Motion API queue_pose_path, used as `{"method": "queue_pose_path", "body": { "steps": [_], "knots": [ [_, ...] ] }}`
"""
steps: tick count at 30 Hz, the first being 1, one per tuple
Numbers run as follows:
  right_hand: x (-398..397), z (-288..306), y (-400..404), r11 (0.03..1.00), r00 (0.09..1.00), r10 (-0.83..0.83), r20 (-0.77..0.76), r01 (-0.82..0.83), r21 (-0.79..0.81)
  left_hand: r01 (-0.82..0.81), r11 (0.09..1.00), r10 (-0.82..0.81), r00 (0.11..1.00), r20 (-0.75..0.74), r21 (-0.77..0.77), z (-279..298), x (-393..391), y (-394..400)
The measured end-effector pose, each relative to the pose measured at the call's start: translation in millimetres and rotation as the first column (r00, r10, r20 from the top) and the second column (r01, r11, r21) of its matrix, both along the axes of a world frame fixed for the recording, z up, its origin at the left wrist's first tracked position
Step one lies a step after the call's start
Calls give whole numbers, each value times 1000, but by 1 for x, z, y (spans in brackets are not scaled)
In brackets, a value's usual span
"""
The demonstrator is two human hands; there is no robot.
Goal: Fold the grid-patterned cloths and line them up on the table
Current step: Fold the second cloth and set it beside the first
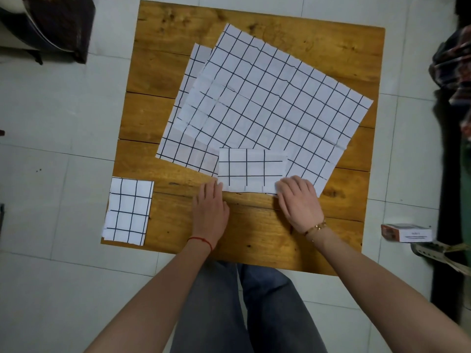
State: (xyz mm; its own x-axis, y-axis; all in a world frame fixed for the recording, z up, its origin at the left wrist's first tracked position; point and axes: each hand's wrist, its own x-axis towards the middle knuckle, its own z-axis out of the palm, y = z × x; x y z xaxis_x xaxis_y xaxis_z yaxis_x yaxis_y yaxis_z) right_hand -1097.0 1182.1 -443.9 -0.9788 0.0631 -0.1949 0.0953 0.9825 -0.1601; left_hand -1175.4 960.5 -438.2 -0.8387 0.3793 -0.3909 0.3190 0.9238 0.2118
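wooden table (254, 233) on pale tiled floor (63, 123).

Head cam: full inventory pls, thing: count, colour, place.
table: 1, brown wood, centre, on pale tiled floor
unfolded cloths: at least 2, white with black grid, overlapping on the table's far half
folded cloth in hand: 1, same grid, near centre, overlapping the unfolded cloths' near edge
finished folded cloth: 1, same grid, table's near-left corner
small box: 1, white and red-brown, floor at right
dark bag: 1, floor, top left
jeans: grey-blue, below table
left hand: red string at wrist, at the folded cloth's left edge
right hand: gold bracelet, fingers on its near-right corner
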Motion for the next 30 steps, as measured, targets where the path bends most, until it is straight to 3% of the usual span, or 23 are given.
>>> {"method": "queue_pose_path", "body": {
  "steps": [3, 7, 14, 21, 25, 28, 30],
  "knots": [
    [-43, 7, 0, 991, 985, -127, -115, 120, -65, -152, 984, 159, 985, -71, 94, 0, -12, 7],
    [-98, 5, 1, 981, 985, -159, -62, 150, -122, -358, 930, 359, 933, 7, 87, -3, -30, 18],
    [-139, -10, -2, 995, 997, -64, 47, 68, -79, -451, 891, 445, 890, 95, 53, -15, -43, 29],
    [-142, -18, -3, 986, 984, -93, 149, 112, -124, -508, 844, 473, 856, 207, 173, -16, -44, 26],
    [-139, -15, -4, 881, 950, -172, 260, 267, -391, -675, 651, 548, 735, 399, 347, -2, -55, 15],
    [-137, -3, -14, 673, 875, -280, 395, 472, -569, -818, 430, 580, 575, 578, 382, 9, -71, 3],
    [-137, 4, -27, 507, 803, -321, 502, 594, -625, -908, 257, 599, 419, 682, 332, 10, -83, -6]
  ]
}}
